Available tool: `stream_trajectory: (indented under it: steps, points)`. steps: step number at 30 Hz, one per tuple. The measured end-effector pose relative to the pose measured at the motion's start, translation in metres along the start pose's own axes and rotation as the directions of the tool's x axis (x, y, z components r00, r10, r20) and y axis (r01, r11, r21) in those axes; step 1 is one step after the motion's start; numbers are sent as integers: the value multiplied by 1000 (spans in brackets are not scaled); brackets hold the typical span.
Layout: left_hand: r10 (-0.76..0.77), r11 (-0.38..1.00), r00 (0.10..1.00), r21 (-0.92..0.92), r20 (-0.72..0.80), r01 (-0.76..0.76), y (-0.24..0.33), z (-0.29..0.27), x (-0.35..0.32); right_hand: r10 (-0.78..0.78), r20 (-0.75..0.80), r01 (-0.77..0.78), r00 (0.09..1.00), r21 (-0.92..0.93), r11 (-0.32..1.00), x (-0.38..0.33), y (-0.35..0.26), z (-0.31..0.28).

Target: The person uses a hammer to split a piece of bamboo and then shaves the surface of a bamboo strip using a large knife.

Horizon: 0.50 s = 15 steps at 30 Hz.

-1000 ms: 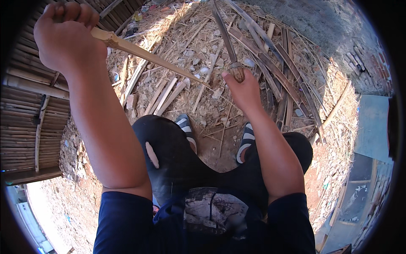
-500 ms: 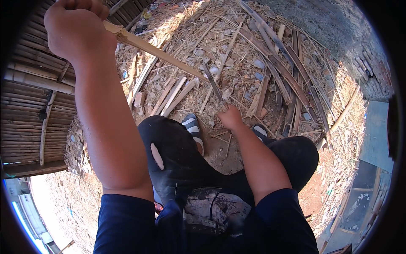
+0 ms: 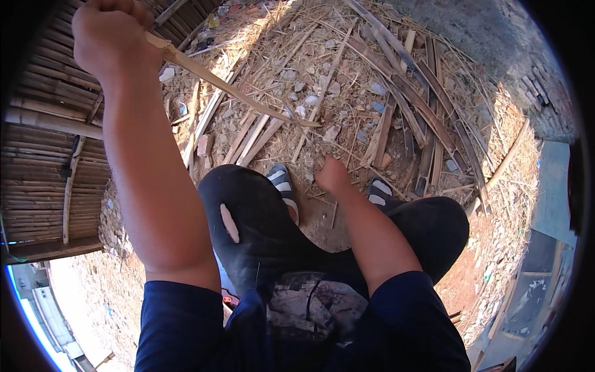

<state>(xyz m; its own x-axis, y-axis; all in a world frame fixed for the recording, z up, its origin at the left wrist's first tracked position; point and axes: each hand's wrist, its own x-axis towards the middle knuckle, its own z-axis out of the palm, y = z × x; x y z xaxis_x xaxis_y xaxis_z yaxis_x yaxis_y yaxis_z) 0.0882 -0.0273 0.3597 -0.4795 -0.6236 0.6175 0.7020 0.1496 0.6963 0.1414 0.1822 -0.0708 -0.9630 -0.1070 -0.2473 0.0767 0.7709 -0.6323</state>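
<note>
One thin strip (image 3: 229, 87): your left hand (image 3: 114, 40) is fisting its thick end; looks light, whippy, splintery. Right hand (image 3: 333, 175) is hanging loosely curled, empty.

Strip raised at left, scraps ahead on the ground

The left hand (image 3: 111, 40) grips a bamboo strip (image 3: 229, 87) slanting rightward above the bamboo scraps (image 3: 396, 105). The right hand (image 3: 331, 175) sits low between two sandalled feet (image 3: 282, 183), with a bamboo wall (image 3: 43, 149) left

Harsh sunlight, hard shadows, glare lower left, fisheye bending, dark vignette at rim, sharp focus.
</note>
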Motion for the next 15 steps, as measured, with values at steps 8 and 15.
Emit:
stream_trajectory:
  steps: [8, 15]
  points:
    - [-20, 999, 1000, -35, -12, 19, 6, -8, -5, 183, 223, -274, 958, 505, 818, 8, -19, -17]
    - [5, 1000, 1000, -4, 19, -5, 0, -10, 3, -5, -367, 203, 930, 504, 839, -1, -97, -91]
